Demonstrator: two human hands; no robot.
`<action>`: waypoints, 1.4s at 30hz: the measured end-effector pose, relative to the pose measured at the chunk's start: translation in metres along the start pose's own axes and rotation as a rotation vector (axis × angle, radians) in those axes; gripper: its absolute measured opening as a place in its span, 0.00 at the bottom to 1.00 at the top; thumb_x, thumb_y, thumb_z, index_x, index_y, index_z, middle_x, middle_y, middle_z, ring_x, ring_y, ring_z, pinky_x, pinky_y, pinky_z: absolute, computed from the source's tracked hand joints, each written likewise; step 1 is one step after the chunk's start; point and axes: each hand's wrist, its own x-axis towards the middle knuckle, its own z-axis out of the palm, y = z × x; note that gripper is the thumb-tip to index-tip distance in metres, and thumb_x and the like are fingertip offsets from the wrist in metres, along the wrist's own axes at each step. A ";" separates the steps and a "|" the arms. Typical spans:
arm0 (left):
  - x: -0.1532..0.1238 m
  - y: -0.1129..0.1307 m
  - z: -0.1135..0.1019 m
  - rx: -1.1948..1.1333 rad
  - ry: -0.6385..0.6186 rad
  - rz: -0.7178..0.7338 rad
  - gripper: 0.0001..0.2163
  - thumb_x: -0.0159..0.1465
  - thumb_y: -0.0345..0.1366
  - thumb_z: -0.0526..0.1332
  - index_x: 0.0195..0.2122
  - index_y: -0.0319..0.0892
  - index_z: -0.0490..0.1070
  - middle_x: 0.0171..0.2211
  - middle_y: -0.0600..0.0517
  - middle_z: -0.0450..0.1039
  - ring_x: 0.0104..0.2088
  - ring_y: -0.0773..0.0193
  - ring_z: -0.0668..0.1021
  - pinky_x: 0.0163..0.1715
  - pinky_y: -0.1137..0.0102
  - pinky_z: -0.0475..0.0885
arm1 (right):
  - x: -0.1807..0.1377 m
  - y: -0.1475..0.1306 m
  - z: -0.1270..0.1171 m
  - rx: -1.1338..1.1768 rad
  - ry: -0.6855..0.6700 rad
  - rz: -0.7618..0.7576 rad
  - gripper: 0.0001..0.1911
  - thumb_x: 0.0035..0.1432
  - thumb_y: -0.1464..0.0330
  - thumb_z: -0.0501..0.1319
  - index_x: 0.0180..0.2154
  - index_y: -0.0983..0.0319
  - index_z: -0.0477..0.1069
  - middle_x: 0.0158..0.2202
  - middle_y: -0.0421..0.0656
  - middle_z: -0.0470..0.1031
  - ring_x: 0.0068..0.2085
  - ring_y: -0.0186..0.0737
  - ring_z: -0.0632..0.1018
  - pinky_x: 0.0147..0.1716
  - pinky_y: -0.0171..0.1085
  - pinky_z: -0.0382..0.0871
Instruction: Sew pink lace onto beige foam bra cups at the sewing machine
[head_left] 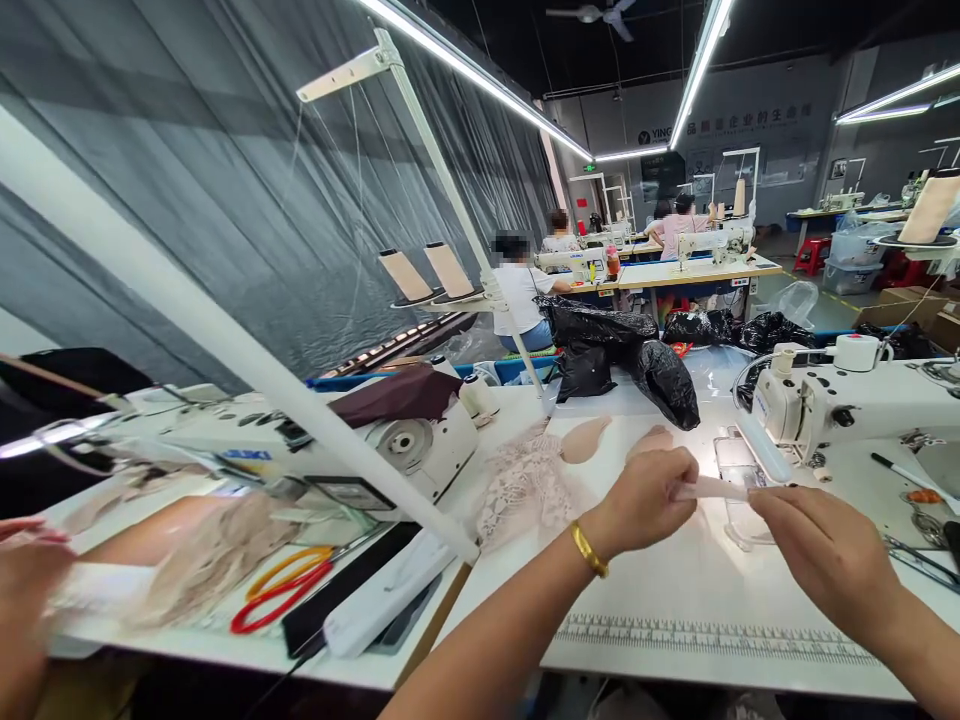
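Between my two hands a narrow pale strip of fabric [716,488] is stretched above the white sewing table [637,580]. My left hand [652,500], with a gold bracelet at the wrist, is closed in a fist round one end. The fingers of my right hand [825,540] pinch the other end. Just beyond the strip, the needle area of a white sewing machine [847,405] stands to the right. Beige lace fabric [525,485] lies left of my left hand, with two small beige fabric pieces near it, one being a rounded piece [585,440].
A printed ruler [712,635] runs along the table's front. Scissors [926,565] lie at the right. Black plastic bags [600,350] sit at the back. On the left, a co-worker's hand [30,590] is beside another sewing machine [247,450] and red-and-orange-handled scissors [285,590].
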 end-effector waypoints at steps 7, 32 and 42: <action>-0.025 0.002 0.031 0.709 -0.283 0.311 0.14 0.68 0.46 0.70 0.37 0.41 0.73 0.40 0.46 0.76 0.41 0.54 0.76 0.41 0.61 0.67 | -0.042 0.040 0.037 0.210 -0.373 -0.070 0.17 0.73 0.72 0.54 0.50 0.52 0.80 0.47 0.43 0.86 0.43 0.43 0.84 0.43 0.41 0.78; 0.023 -0.032 0.094 0.627 -0.252 0.354 0.05 0.70 0.32 0.58 0.36 0.40 0.69 0.35 0.49 0.71 0.34 0.59 0.70 0.36 0.63 0.63 | -0.049 0.082 0.016 0.313 -0.604 0.049 0.18 0.73 0.72 0.55 0.51 0.49 0.80 0.44 0.44 0.82 0.45 0.45 0.79 0.44 0.41 0.75; 0.022 -0.042 0.102 0.573 -0.188 0.391 0.04 0.70 0.32 0.57 0.37 0.40 0.70 0.37 0.48 0.72 0.34 0.59 0.70 0.37 0.62 0.63 | -0.050 0.081 0.019 0.267 -0.545 0.063 0.19 0.71 0.73 0.55 0.55 0.50 0.77 0.44 0.45 0.81 0.45 0.48 0.79 0.44 0.43 0.77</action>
